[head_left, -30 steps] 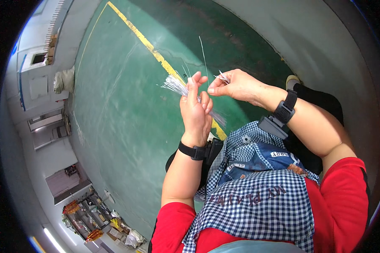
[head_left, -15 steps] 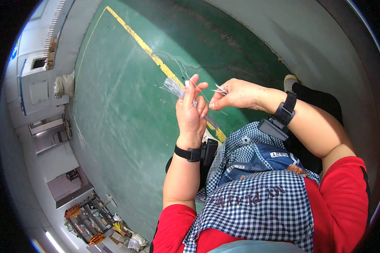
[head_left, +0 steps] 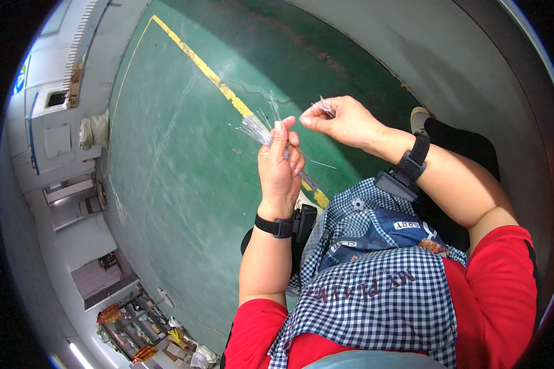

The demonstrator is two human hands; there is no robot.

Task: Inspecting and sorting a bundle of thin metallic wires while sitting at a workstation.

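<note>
Right hand (head_left: 345,120) drawn apart from left hand (head_left: 280,163) gripping clear strips (head_left: 255,128)

A green floor (head_left: 166,184) with a yellow line (head_left: 209,71); white cabinets (head_left: 55,132) alongside.

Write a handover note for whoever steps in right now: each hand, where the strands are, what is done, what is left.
Left hand: raised, closed around a bundle of thin clear strands that fan out above its grip.
Right hand: pinching a few separate strands between its fingertips, just right of the bundle.
Both hands are held over the green floor, near the yellow line.
Done: a few strands are apart from the bundle.
Left: most strands remain in the left hand.
</note>
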